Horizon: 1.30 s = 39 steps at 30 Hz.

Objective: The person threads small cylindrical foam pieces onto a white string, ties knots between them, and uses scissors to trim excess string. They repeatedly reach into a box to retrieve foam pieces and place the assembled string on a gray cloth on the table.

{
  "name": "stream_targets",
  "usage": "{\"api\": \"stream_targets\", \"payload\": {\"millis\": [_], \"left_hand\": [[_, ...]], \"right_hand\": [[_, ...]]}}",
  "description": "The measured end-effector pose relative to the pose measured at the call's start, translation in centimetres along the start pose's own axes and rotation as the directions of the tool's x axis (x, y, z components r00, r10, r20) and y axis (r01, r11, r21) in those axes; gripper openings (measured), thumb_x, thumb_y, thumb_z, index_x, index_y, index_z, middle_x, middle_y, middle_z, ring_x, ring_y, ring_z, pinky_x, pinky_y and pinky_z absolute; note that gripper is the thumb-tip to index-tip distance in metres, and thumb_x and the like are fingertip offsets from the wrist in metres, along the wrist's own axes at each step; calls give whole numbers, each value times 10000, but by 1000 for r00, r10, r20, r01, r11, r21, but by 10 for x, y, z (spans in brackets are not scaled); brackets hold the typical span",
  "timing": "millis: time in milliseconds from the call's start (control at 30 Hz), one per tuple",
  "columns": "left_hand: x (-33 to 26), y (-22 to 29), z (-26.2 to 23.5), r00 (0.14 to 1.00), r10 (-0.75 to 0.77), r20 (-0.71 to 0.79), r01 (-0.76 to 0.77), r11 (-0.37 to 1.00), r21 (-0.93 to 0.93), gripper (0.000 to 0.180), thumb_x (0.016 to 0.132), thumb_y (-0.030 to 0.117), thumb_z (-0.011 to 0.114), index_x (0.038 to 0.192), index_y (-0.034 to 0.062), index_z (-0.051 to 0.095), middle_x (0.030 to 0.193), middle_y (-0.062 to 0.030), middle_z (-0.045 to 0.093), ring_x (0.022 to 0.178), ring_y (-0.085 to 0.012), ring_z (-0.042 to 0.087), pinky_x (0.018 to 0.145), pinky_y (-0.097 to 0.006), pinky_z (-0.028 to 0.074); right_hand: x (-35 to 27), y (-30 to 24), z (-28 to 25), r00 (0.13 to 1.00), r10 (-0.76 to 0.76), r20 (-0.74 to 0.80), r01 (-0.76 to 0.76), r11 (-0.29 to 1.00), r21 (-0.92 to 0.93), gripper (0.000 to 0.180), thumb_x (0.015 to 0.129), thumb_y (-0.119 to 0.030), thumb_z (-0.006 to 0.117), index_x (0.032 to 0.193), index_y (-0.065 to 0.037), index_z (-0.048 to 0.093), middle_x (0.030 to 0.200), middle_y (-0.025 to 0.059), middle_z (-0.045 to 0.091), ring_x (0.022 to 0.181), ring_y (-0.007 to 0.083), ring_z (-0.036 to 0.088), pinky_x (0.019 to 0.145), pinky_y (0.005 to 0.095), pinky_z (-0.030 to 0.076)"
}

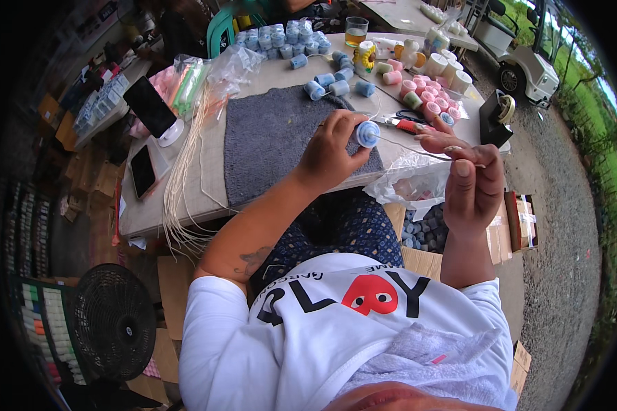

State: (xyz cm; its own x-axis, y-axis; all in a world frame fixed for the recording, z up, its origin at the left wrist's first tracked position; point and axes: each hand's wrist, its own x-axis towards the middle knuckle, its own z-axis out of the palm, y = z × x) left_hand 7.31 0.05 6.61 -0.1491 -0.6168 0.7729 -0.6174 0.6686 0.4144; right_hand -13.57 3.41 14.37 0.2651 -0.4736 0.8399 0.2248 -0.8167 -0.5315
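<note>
A small blue cylinder (368, 133) with pale rings on its end is gripped between the thumb and fingers of my left hand (332, 147). From its middle a thin pale cord (411, 148) stretches right to my right hand (467, 168). That hand pinches the cord's end between thumb and index finger, the other fingers spread apart. Below my left hand lies a grey cloth (264, 140) on the table. Just beyond the hands, a red-handled tool (408, 125) rests; its kind is partly hidden. Several loose blue cylinders (339, 88) lie at the cloth's far edge.
Pink cylinders (429, 96) cluster at the right, near white rolls (452, 68) and a glass (355, 32). Wrapped blue cylinders (281, 41) stand at the back. Long cream cords (185, 175) hang over the left edge, beside a phone on a stand (151, 107). A fan (113, 322) stands lower left.
</note>
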Motion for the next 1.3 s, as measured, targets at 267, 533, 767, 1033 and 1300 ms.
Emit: {"api": "stream_targets", "payload": {"millis": [267,533,767,1033,1300], "left_hand": [[51,-156,71,937,-249,-244,280,954,103,484,731,195,747,1139,65,521,1059,-154,560,907,-283,592,738,-357,506],[76,-189,-91,840,107,-532,220,829,514,469,708,7,701,1126,50,494,1113,-173,489,1068,-357,464,920,-444,395],[3,-226,-140,992,-53,-118,120,704,699,427,742,-27,623,1141,105,546,1138,-136,537,1066,-360,524,947,-432,395],[44,-92,-63,699,-667,257,52,406,912,757,776,34,632,1439,233,325,1527,-122,199,1407,-413,110,1102,-583,101],[-27,13,63,869,82,488,-29,993,-114,244,877,27,571,1115,-16,605,1112,-136,621,1067,-314,560,1034,-447,350]], "right_hand": [[7,-65,-68,997,-53,-63,60,990,125,113,991,-194,436,1018,-87,461,610,-19,417,545,98,390,675,386,474],[-63,30,-32,903,421,-91,-322,801,505,61,987,-126,451,963,-71,438,645,9,469,581,79,443,648,264,445],[-84,96,1,765,645,4,-570,673,473,149,980,-176,496,919,-45,460,714,24,559,623,72,523,621,210,437],[-61,102,0,822,532,-202,-491,842,221,177,867,-195,664,993,-77,702,1063,93,631,1012,160,577,879,286,446],[-109,103,-27,935,295,-196,-323,938,-124,261,892,-196,611,1138,-138,675,1279,144,516,1219,270,438,1001,392,350]]}}
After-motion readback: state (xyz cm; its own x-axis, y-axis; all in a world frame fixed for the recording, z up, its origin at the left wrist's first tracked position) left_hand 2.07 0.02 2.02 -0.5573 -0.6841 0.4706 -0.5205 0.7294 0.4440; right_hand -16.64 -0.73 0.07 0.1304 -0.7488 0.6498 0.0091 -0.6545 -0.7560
